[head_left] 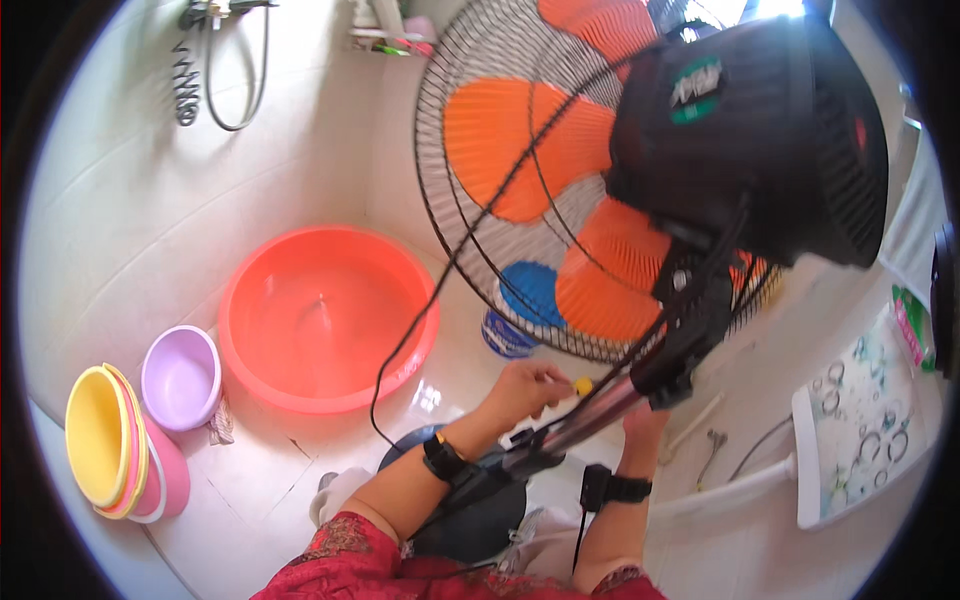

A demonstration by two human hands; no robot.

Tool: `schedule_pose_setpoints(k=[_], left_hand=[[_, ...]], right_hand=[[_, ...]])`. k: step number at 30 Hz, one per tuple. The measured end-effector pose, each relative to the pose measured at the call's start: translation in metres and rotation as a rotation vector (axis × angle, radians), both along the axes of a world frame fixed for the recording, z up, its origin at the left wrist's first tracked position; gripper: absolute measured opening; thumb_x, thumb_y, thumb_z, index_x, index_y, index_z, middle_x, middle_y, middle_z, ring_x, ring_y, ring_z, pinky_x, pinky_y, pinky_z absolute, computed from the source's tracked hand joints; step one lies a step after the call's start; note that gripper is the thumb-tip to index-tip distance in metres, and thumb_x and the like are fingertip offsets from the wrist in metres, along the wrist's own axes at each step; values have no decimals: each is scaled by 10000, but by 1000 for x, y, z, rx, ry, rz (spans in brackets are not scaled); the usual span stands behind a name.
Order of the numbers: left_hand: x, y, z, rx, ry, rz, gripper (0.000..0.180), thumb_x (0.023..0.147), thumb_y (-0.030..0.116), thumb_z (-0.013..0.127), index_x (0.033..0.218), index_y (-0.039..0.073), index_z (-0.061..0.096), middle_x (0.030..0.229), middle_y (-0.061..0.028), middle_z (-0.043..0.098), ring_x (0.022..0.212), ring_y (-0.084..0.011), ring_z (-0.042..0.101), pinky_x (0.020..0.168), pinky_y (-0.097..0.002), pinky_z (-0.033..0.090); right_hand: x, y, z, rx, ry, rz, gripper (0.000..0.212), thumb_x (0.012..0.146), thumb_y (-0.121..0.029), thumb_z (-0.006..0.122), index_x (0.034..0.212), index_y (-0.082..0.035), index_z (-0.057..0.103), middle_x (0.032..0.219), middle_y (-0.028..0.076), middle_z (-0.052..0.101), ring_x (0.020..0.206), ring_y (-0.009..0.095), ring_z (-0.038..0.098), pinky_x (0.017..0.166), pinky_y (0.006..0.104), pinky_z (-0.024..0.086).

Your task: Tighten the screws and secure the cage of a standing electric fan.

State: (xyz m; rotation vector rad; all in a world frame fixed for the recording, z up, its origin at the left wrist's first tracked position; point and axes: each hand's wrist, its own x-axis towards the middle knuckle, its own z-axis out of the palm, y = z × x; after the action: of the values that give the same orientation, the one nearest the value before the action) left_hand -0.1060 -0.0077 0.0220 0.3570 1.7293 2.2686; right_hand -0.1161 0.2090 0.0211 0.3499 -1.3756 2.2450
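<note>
A large pedestal fan leans across the view, with a black motor housing [750, 140], orange blades [520, 150] and a black wire guard [425, 190]. Its metal pole [600, 415] slopes down toward my body. My left hand [522, 392] is beside the pole, fingers curled and pinched at a small yellow round piece [583, 386], whose kind I cannot make out. On the pole's other side my right hand [645, 425] is close against it, its fingers mostly hidden behind the pole. A black cord [430, 310] hangs in front of the guard and runs down past my left wrist.
A large red-orange basin [330, 395] stands on the tiled floor, beside a purple tub [180, 380] and stacked yellow and pink buckets [97, 435]. Behind the fan is a blue-lidded bucket [508, 338]. A patterned toilet lid [860, 430] rises at right. A hose [262, 90] hangs on the wall.
</note>
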Motion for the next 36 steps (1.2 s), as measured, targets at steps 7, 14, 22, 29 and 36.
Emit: schedule_pose_setpoints(k=[7,14,22,29,36], left_hand=[[-30,-4,-45,378,-377,-377,181,775,172,602,850,8,590,627,-76,577,422,-103,479,358,-215,328],[-13,-9,-7,61,62,-11,160,732,116,675,840,13,617,601,-19,566,445,-62,487,380,-170,338],[-2,-34,15,-280,425,100,335,636,-48,616,970,-29,624,839,-77,640,772,-120,586,706,-232,461],[-9,-28,7,85,233,69,348,606,-77,607,954,-76,589,796,-111,630,635,-104,567,524,-190,422],[-4,-20,9,-138,323,304,281,647,-23,642,921,-60,588,754,-103,624,623,-116,575,542,-202,443]], right_hand=[[2,-34,24,6,-39,-171,127,893,-147,489,816,-55,527,754,-23,500,675,64,466,614,217,406],[6,-24,24,85,-61,-38,210,916,-176,449,791,-16,506,567,-16,384,471,58,324,466,264,434],[15,-25,30,130,-108,33,221,910,-200,453,789,-25,511,571,-13,396,471,60,344,481,261,446],[12,-18,29,210,-87,21,195,891,-163,433,778,-24,510,605,25,484,503,88,422,507,235,426],[10,-14,27,187,-80,30,151,841,-93,404,800,-5,520,634,45,521,527,116,475,518,229,409]])
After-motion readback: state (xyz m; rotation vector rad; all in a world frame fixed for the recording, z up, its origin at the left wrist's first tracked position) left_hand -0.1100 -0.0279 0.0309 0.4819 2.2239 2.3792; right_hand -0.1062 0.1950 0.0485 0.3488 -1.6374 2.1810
